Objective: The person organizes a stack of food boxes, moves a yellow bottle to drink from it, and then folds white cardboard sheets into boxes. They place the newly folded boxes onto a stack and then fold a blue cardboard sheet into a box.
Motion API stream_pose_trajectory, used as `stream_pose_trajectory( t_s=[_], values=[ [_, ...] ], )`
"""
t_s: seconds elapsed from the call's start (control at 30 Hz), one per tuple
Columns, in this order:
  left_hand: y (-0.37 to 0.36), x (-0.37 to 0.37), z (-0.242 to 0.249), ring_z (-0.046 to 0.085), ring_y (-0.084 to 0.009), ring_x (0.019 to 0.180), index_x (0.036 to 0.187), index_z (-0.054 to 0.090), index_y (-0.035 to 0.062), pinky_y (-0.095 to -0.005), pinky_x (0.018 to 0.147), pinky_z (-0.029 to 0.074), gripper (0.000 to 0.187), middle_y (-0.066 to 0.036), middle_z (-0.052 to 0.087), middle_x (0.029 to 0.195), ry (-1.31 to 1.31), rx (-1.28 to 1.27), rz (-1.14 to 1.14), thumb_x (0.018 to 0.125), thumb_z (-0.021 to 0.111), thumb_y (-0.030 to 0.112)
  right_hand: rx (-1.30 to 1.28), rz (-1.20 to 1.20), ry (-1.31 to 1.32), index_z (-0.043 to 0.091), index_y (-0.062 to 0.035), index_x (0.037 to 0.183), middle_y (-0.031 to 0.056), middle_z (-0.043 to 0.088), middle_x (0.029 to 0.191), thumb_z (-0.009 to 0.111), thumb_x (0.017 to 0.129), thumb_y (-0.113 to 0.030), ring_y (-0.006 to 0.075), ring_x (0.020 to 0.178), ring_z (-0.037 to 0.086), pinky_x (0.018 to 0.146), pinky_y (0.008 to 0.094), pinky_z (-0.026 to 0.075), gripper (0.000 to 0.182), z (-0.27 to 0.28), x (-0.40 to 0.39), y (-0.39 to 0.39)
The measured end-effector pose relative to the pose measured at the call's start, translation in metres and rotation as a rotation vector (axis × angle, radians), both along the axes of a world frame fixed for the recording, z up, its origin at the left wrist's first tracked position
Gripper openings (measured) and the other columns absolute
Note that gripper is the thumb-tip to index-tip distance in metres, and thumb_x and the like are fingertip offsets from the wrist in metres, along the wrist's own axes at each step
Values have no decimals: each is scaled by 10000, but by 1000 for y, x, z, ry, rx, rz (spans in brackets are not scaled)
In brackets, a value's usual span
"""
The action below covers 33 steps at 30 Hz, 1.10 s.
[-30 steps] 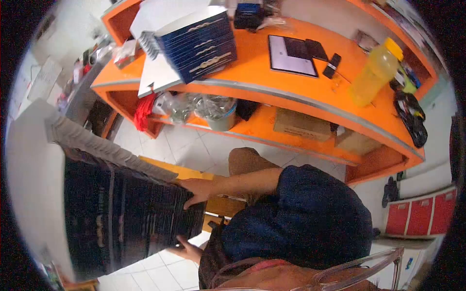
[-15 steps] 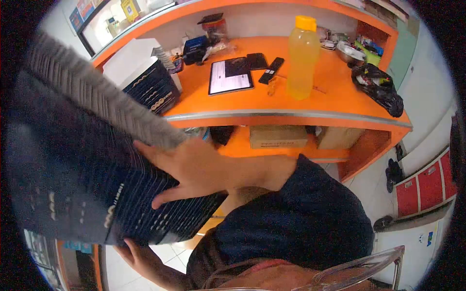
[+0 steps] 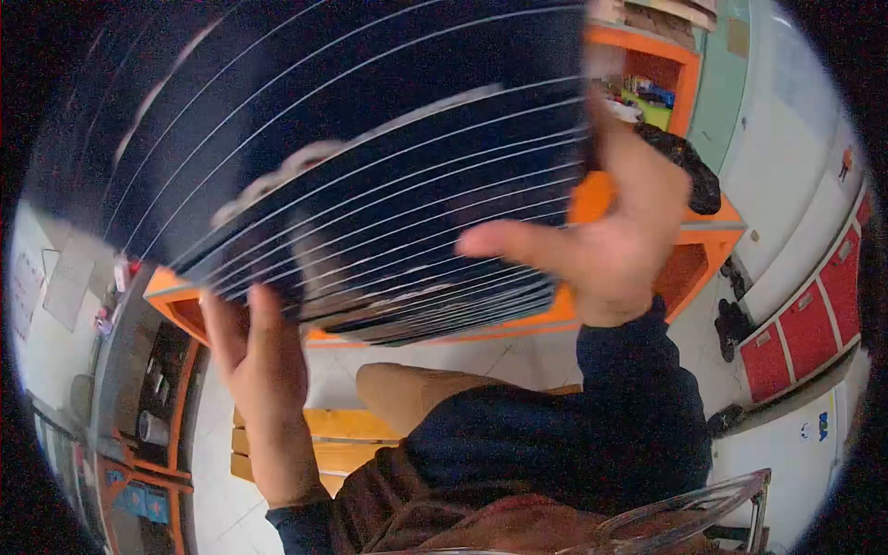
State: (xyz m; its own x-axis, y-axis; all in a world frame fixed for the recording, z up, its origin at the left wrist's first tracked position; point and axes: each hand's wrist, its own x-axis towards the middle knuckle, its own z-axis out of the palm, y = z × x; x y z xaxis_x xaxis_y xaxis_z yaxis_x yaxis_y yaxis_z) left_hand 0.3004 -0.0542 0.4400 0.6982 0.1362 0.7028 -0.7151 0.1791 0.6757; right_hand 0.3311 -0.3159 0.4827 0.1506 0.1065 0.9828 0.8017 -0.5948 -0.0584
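A thick stack of dark blue printed cardboard sheets [image 3: 416, 185] fills the upper middle of the head view, its many pale edges fanned in curved lines and partly blurred. Tilted up, it hides most of the counter behind it. My left hand [image 3: 264, 379] grips its lower left edge from below, fingers up against the sheets. At the right edge my right hand [image 3: 620, 231] holds the stack, thumb across the front face and the other fingers partly hidden behind it.
Behind the stack stands an orange counter [image 3: 712, 242], with a black plastic bag [image 3: 689, 171] at its right end. A slatted wooden bench [image 3: 347, 425] is below. Red drawers [image 3: 803, 319] line the right side; an orange-framed shelf [image 3: 176, 416] stands left.
The stack has moved from the left to the middle and up, now covering the tablet and bottle on the counter. My right hand has shifted to its right edge, my left hand higher.
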Motion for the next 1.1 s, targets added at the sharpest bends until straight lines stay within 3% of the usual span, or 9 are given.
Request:
stream_pose_trajectory(
  t_s=[0.1,0.27,0.4,0.5,0.57,0.7,0.87,0.97,1.1],
  values=[
    [-42,4,18,493,-192,1132,1404,278,35,-344,990,380,549,-116,493,1253,70,92,-42,925,544,72,224,96,11,583,81,1119,113,672,918,851,565,-235,194,818,654,704,263,524,691,1,-15,-26],
    [-115,52,26,443,-206,1170,1428,223,16,-335,1001,354,675,-130,441,1283,-85,229,-310,884,616,90,553,151,22,581,77,1131,124,662,935,815,628,-167,196,844,631,778,290,499,606,-7,-33,-61],
    [-166,106,28,400,-263,1221,1454,154,-8,-362,1059,289,812,-189,405,1313,-170,249,-445,837,668,115,456,-157,6,587,79,1098,155,646,1006,689,808,-186,208,891,627,780,297,499,406,-24,-16,-108],
    [-202,158,19,411,-304,1184,1448,182,-2,-362,1038,302,837,-210,408,1265,-367,276,-313,801,696,127,426,-315,14,586,53,1135,128,632,1047,676,855,-180,196,935,580,864,309,434,376,-45,17,-148],
    [-225,178,15,416,-305,1165,1448,195,10,-357,1019,316,838,-209,415,1235,-448,315,-216,792,702,134,400,-353,79,565,53,1142,111,627,1012,704,835,-164,188,904,575,836,303,446,401,-53,37,-180],
    [-265,229,-11,398,-345,1147,1446,212,24,-395,1023,291,825,-213,402,1216,-434,314,-56,791,696,157,417,-347,193,543,45,1153,97,613,1013,706,836,-169,171,905,553,835,301,436,416,-73,104,-223],
    [-287,265,-45,360,-412,1157,1463,153,43,-450,1025,275,857,-228,363,1267,-289,352,-44,802,682,172,324,-290,375,520,32,1184,111,590,1061,679,863,-211,186,960,541,880,320,412,434,-95,157,-270],
    [-295,272,-41,399,-372,1179,1462,173,49,-409,1035,302,828,-228,387,1269,-255,383,74,812,677,138,333,-238,387,505,33,1202,107,572,1107,672,868,-213,192,995,536,899,318,408,447,-97,185,-279],
    [-305,284,-48,377,-411,1210,1462,163,57,-431,1041,299,819,-248,359,1323,-249,437,136,820,666,133,298,-134,436,461,29,1248,95,546,1171,642,887,-175,180,1045,525,914,304,410,453,-100,217,-301]
  ],
)
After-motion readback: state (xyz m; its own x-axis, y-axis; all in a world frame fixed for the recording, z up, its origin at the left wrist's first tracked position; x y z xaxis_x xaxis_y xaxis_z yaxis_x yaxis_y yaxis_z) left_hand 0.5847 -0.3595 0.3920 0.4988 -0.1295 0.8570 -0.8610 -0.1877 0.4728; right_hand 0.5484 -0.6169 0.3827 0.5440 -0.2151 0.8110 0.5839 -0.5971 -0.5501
